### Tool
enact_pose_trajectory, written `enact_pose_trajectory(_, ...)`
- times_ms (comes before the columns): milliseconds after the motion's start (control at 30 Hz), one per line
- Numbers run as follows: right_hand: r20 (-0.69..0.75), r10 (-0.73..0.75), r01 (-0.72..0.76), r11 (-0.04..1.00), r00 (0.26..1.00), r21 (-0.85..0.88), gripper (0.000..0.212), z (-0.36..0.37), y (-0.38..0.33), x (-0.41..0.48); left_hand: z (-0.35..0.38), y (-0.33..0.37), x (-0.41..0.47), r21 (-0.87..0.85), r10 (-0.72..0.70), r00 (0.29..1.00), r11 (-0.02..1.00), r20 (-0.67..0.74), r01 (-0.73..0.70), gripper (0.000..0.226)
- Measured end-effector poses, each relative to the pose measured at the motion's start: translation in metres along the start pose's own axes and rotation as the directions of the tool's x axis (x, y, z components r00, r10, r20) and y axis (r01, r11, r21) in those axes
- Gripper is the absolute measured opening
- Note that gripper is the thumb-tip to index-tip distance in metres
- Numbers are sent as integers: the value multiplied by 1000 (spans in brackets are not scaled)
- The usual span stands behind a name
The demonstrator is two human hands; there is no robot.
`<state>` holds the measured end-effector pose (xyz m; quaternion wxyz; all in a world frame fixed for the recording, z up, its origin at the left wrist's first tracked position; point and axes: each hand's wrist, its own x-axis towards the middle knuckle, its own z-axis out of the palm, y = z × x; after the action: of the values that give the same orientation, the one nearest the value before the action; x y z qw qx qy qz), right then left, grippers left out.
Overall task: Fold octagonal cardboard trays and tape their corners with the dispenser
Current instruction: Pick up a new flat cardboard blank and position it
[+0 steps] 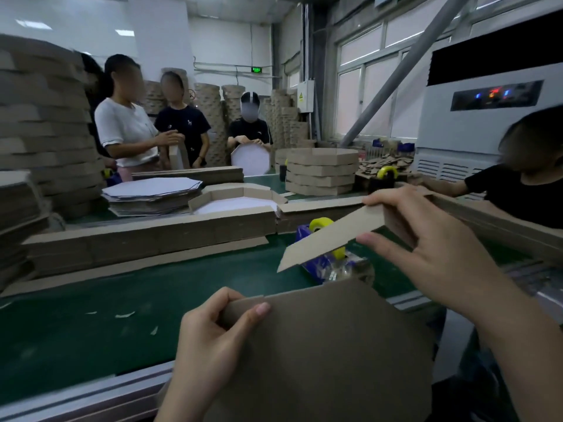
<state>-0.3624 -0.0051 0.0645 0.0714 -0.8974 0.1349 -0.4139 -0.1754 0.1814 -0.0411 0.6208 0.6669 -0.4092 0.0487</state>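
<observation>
Now my right hand [426, 239] pinches the flap [329, 236], slanting down-left over the dispenser [316, 266]; left hand [210, 339] grips the tray [329, 345].

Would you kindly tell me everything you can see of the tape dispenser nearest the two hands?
The dispenser has a blue body, plastic by its look, and a yellow roll on top. It stands on the green belt, just beyond the held cardboard, whose raised flap crosses in front and hides its middle. Something clear and shiny, perhaps tape, shows at its near end. Neither the left hand nor the right hand touches it.
</observation>
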Motion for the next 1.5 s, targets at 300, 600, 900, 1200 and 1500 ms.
enact_pose_trajectory(300,122,25,-80,877,992,474,34,63,25,-25,-5,-12,-11,75,-46,998,996,-39,49,24)
enact_pose_trajectory(600,217,-86,-52,825,972,563,32,85,42,-23,-6,-12,-10,60,-85,994,994,-62,88,40)
enact_pose_trajectory(900,298,-160,-58,792,941,607,31,108,53,-19,-4,-26,-1,-23,-221,961,975,-169,220,54)
enact_pose_trajectory(1200,270,-177,-31,782,947,622,29,116,61,-19,-5,-30,0,-11,-214,966,977,-147,215,53)
enact_pose_trajectory(1500,337,-217,-67,745,916,664,44,119,65,-15,-5,-25,-2,-23,-238,970,971,-52,237,58)
